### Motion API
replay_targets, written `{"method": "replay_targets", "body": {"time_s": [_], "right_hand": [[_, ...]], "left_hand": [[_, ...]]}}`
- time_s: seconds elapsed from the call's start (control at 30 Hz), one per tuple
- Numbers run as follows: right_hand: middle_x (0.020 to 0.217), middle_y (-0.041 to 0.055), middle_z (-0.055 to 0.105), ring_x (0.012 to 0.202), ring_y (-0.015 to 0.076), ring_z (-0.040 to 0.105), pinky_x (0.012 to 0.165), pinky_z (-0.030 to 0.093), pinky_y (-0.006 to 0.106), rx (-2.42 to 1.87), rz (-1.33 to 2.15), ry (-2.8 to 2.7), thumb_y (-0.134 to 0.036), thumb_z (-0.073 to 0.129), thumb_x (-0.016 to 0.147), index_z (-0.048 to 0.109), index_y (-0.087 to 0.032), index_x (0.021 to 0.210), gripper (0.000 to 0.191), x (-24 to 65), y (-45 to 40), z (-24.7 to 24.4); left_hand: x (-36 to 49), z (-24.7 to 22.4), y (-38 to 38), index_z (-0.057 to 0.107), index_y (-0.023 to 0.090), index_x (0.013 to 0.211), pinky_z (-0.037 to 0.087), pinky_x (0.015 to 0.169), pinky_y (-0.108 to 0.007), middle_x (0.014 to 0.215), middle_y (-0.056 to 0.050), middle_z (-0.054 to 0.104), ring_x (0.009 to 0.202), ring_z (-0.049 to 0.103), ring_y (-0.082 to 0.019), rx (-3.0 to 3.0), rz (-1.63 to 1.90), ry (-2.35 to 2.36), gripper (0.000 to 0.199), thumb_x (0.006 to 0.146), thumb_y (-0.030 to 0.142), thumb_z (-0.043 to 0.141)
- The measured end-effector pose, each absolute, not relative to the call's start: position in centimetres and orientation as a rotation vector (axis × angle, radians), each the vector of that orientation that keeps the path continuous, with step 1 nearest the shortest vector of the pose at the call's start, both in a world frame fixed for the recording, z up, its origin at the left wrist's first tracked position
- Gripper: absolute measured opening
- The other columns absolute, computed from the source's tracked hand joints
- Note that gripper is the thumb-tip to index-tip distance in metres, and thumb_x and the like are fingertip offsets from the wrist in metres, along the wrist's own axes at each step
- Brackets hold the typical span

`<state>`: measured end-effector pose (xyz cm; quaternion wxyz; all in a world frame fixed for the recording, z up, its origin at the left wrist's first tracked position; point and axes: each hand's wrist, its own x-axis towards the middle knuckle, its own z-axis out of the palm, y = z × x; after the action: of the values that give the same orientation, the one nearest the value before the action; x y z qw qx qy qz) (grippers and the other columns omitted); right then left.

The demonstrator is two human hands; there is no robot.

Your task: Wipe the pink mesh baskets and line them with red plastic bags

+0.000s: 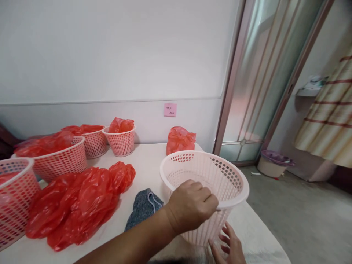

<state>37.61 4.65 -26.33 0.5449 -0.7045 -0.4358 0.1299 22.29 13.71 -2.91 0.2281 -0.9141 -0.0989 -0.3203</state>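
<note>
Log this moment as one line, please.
left hand: closed over rim of basket | right hand: open at basket's base | cloth: beside basket | red bag: behind basket

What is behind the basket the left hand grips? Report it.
Behind the pale pink basket, a crumpled red plastic bag shows beyond it; farther back, a pink note is on the wall. The basket hides the bag's lower edge and part of the tabletop.

On the table (pixel 150 161), we have four baskets (pixel 120 144) holding plastic bags (pixel 121 125) to the left, two near the back edge. A loose bag heap (pixel 82 205) lies right of the nearer pair. Near the right edge is another basket (pixel 238 200); fabric (pixel 141 211) lies left, a bundled bag (pixel 180 141) behind, by the back right corner.
</note>
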Motion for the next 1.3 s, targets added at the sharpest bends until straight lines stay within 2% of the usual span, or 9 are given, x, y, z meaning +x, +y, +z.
{"method": "replay_targets", "body": {"time_s": [0.27,0.37,0.5,0.63,0.8,0.9,1.07,1.2,1.3], "right_hand": [[0.117,0.0164,0.053,0.089,0.0256,0.062,0.078,0.054,0.039,-1.730,0.481,-0.858,-0.061,0.051,0.073,0.035,-0.009,0.136,0.083,38.1,11.9,-25.7],[0.113,0.0142,0.054,0.085,0.0239,0.062,0.078,0.053,0.039,-1.744,0.445,-0.845,-0.060,0.050,0.073,0.039,-0.011,0.133,0.078,38.6,14.3,-26.0],[0.113,0.0146,0.055,0.083,0.0232,0.062,0.075,0.054,0.039,-1.750,0.399,-0.924,-0.058,0.050,0.077,0.043,-0.012,0.131,0.071,38.8,15.1,-26.1],[0.102,0.0114,0.060,0.077,0.0216,0.062,0.065,0.055,0.035,-1.700,0.220,-1.014,-0.057,0.052,0.080,0.047,-0.013,0.128,0.065,38.8,12.4,-22.6],[0.100,0.0075,0.064,0.078,0.0229,0.063,0.065,0.054,0.036,-1.615,-0.262,-1.222,-0.053,0.056,0.083,0.033,-0.026,0.143,0.070,39.8,9.5,-13.3],[0.100,0.0082,0.065,0.077,0.0249,0.065,0.057,0.052,0.035,-1.670,-0.313,-1.470,-0.059,0.051,0.083,0.036,-0.031,0.142,0.067,40.8,10.7,-10.0],[0.104,0.0084,0.062,0.076,0.0245,0.065,0.063,0.051,0.037,-1.858,-0.254,-1.660,-0.058,0.047,0.082,0.050,-0.028,0.125,0.052,42.8,14.9,-9.4],[0.088,0.0072,0.060,0.073,0.0234,0.063,0.067,0.048,0.036,-1.912,-0.285,-1.570,-0.056,0.048,0.081,0.056,-0.023,0.104,0.041,44.4,18.4,-8.5],[0.082,0.0047,0.060,0.072,0.0230,0.061,0.067,0.045,0.033,-1.937,-0.359,-1.567,-0.051,0.053,0.081,0.055,-0.024,0.104,0.036,44.6,21.3,-7.7]], "left_hand": [[26.4,-5.1,17.7,0.053,0.018,0.077,0.044,0.064,-0.034,0.073,0.000,0.060,0.071,0.057,-0.019,-2.518,-0.887,-0.389,0.013,0.088,0.025,0.056],[26.3,-5.4,17.9,0.058,0.015,0.098,0.047,0.086,-0.040,0.099,-0.005,0.066,0.094,0.060,-0.022,-2.537,-0.979,-0.524,0.015,0.088,0.027,0.057],[22.9,-7.4,17.2,0.051,0.012,0.124,0.037,0.109,-0.048,0.129,-0.012,0.057,0.124,0.048,-0.026,-2.516,-1.160,-0.676,0.038,0.088,0.024,0.054],[17.0,-13.6,17.1,0.046,0.013,0.130,0.045,0.104,-0.042,0.130,-0.014,0.057,0.127,0.048,-0.022,-2.478,-1.219,-0.999,0.044,0.087,0.015,0.050],[10.8,-23.8,18.1,0.049,0.019,0.131,0.056,0.092,-0.037,0.128,-0.008,0.064,0.115,0.062,-0.021,-2.496,-0.754,-1.160,0.054,0.078,0.017,0.057],[8.9,-27.5,18.5,0.051,0.021,0.129,0.057,0.092,-0.039,0.130,-0.007,0.064,0.114,0.063,-0.023,-2.522,-0.677,-1.133,0.054,0.076,0.023,0.061],[8.4,-28.5,18.8,0.054,0.022,0.126,0.056,0.093,-0.040,0.129,-0.006,0.065,0.115,0.063,-0.022,-2.534,-0.693,-1.162,0.049,0.078,0.025,0.059],[8.6,-28.1,18.9,0.056,0.021,0.122,0.056,0.094,-0.039,0.126,-0.007,0.066,0.115,0.062,-0.022,-2.566,-0.751,-1.164,0.047,0.075,0.018,0.058],[8.7,-27.7,18.9,0.057,0.020,0.119,0.056,0.093,-0.039,0.124,-0.006,0.067,0.112,0.064,-0.022,-2.559,-0.811,-1.160,0.049,0.071,0.014,0.058]]}}
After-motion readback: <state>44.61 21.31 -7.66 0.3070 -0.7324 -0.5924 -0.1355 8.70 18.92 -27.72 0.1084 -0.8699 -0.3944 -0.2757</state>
